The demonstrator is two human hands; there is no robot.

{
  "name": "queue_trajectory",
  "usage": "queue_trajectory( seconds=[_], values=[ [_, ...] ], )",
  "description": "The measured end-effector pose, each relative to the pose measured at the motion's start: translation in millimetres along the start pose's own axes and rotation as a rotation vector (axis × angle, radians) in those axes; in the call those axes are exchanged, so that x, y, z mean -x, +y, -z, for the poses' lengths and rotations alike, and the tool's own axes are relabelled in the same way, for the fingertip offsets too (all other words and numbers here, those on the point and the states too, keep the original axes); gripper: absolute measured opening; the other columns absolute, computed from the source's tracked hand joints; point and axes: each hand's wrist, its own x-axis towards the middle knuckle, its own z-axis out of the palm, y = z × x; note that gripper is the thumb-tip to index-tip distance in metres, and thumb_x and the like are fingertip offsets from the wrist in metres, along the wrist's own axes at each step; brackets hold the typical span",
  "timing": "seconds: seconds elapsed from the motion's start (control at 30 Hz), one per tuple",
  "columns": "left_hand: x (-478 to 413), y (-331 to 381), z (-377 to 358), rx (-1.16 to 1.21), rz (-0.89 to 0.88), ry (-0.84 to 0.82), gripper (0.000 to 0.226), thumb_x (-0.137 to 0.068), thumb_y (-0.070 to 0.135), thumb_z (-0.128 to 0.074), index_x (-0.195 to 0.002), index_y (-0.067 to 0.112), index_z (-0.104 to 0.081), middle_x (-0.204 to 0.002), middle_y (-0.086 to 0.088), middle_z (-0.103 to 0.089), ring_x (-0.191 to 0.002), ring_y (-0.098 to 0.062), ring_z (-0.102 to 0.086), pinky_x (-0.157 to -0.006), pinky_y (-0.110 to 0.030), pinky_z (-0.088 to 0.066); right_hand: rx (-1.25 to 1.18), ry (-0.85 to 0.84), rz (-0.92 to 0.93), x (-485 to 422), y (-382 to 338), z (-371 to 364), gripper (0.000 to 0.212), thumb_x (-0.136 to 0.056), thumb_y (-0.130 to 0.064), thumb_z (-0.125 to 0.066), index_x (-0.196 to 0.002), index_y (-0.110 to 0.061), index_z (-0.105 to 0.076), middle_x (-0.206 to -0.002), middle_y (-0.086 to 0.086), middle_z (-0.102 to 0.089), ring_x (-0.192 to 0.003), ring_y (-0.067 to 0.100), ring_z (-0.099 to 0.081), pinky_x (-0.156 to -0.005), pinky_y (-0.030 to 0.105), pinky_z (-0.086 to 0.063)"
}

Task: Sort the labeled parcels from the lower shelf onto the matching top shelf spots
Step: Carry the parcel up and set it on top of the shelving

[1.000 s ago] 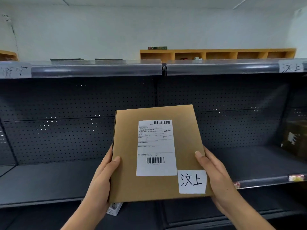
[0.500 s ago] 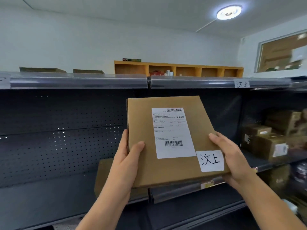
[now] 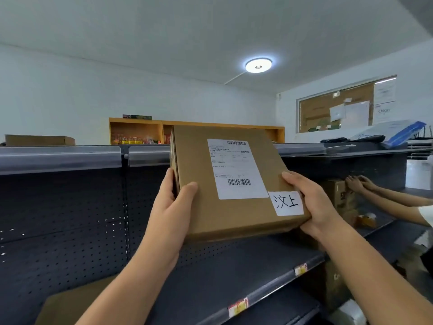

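Observation:
I hold a flat brown cardboard parcel (image 3: 199, 207) with both hands, in front of the top shelf rail (image 3: 61, 158). It carries a white shipping label and a handwritten white tag "汶上" (image 3: 286, 202) at its lower right corner. My left hand (image 3: 172, 205) grips the parcel's left edge, thumb on its face. My right hand (image 3: 314, 202) grips the lower right corner beside the tag. The parcel's upper edge rises above the rail. The lower shelf (image 3: 234, 273) lies below my arms.
Another brown parcel (image 3: 77, 303) lies on the lower shelf at the bottom left. To the right, another person's hands (image 3: 358, 184) touch a box (image 3: 337, 195) on that shelf. A blue-edged packet (image 3: 398, 134) and a flat box (image 3: 39, 140) rest on the top shelf.
The parcel has risen from the lower shelf level up to the top rail, and my view has tilted up and swung right. Another person's hands have come into view.

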Motion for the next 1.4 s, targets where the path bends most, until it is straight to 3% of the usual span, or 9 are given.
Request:
queue_trajectory(
  seconds=[0.07,0.13,0.23,0.47,0.63,0.73,0.87,1.13,1.4],
  values=[
    [-20.9,5.9,-21.8,0.011,0.001,0.004,0.035,-0.108,0.03,-0.055,-0.104,0.065,-0.052,-0.114,0.019,-0.072,-0.103,-0.013,-0.071,-0.072,-0.033,-0.054,0.009,0.015,0.003,-21.7,-14.1,10.0,0.033,-0.103,-0.027,-0.061,-0.127,-0.005,-0.07,-0.11,0.024,-0.079,-0.083,0.033,-0.081,-0.066,0.039,-0.068],
    [-47.8,13.0,-43.1,0.027,0.008,0.028,0.031,-0.107,0.03,-0.054,-0.127,0.054,-0.059,-0.116,0.011,-0.074,-0.102,-0.017,-0.072,-0.07,-0.035,-0.055,0.023,0.038,-0.031,-48.2,-27.5,17.0,0.025,-0.102,-0.027,-0.06,-0.116,-0.008,-0.07,-0.094,0.018,-0.081,-0.072,0.028,-0.08,-0.059,0.035,-0.065],
    [-94.3,28.1,-73.3,0.031,0.037,0.059,0.039,-0.105,0.032,-0.054,-0.144,0.034,-0.055,-0.117,0.001,-0.071,-0.099,-0.024,-0.069,-0.069,-0.037,-0.052,0.063,0.057,-0.029,-100.7,-47.3,26.9,0.014,-0.097,-0.026,-0.059,-0.098,-0.014,-0.067,-0.082,0.011,-0.077,-0.073,0.026,-0.074,-0.067,0.035,-0.056],
    [-206.5,64.5,-127.5,0.056,0.082,0.065,0.039,-0.097,0.032,-0.061,-0.135,0.025,-0.056,-0.121,-0.011,-0.071,-0.108,-0.033,-0.069,-0.094,-0.052,-0.057,0.079,-0.028,0.078,-223.0,-107.4,39.8,0.011,-0.094,-0.014,-0.055,-0.094,-0.012,-0.066,-0.088,0.012,-0.071,-0.075,0.024,-0.072,-0.068,0.032,-0.056],
    [-269.3,74.4,-158.4,0.052,0.143,0.013,0.024,-0.101,0.025,-0.054,-0.124,0.02,-0.056,-0.109,-0.012,-0.071,-0.096,-0.029,-0.069,-0.069,-0.045,-0.054,0.176,-0.137,0.041,-285.4,-123.3,48.5,0.017,-0.095,-0.018,-0.052,-0.101,-0.008,-0.065,-0.09,0.013,-0.068,-0.079,0.023,-0.065,-0.075,0.035,-0.053],
    [-302.0,77.5,-169.8,0.031,0.158,-0.005,0.01,-0.097,0.023,-0.05,-0.104,0.017,-0.053,-0.096,-0.007,-0.06,-0.084,-0.026,-0.062,-0.071,-0.038,-0.053,0.227,-0.083,0.018,-317.1,-120.6,48.3,0.017,-0.091,-0.022,-0.055,-0.103,-0.012,-0.062,-0.085,0.011,-0.06,-0.077,0.023,-0.06,-0.072,0.035,-0.052],
    [-337.4,74.5,-179.6,0.036,0.164,0.005,0.027,-0.089,0.022,-0.056,-0.115,0.014,-0.052,-0.108,-0.01,-0.054,-0.094,-0.027,-0.061,-0.066,-0.041,-0.055,0.296,0.059,0.077,-355.1,-111.8,45.8,0.019,-0.09,-0.025,-0.056,-0.105,-0.013,-0.059,-0.096,0.013,-0.054,-0.088,0.026,-0.055,-0.073,0.037,-0.046],
    [-372.9,40.5,-187.2,-0.072,0.2,0.01,0.012,-0.096,0.024,-0.052,-0.097,0.013,-0.048,-0.096,-0.011,-0.053,-0.091,-0.026,-0.057,-0.096,-0.046,-0.054,0.349,0.158,0.067,-401.5,-76.6,44.9,0.015,-0.081,-0.019,-0.059,-0.091,-0.012,-0.05,-0.087,0.011,-0.04,-0.081,0.025,-0.043,-0.071,0.038,-0.035],
    [-403.6,11.9,-178.6,-0.33,0.199,0.006,0.012,-0.099,0.026,-0.046,-0.097,0.015,-0.046,-0.107,-0.013,-0.05,-0.098,-0.029,-0.051,-0.091,-0.041,-0.05,0.404,0.15,0.026,-438.2,-35.6,42.2,0.017,-0.072,-0.026,-0.06,-0.08,-0.014,-0.052,-0.084,0.011,-0.053,-0.081,0.031,-0.055,-0.075,0.04,-0.045]
  ],
)
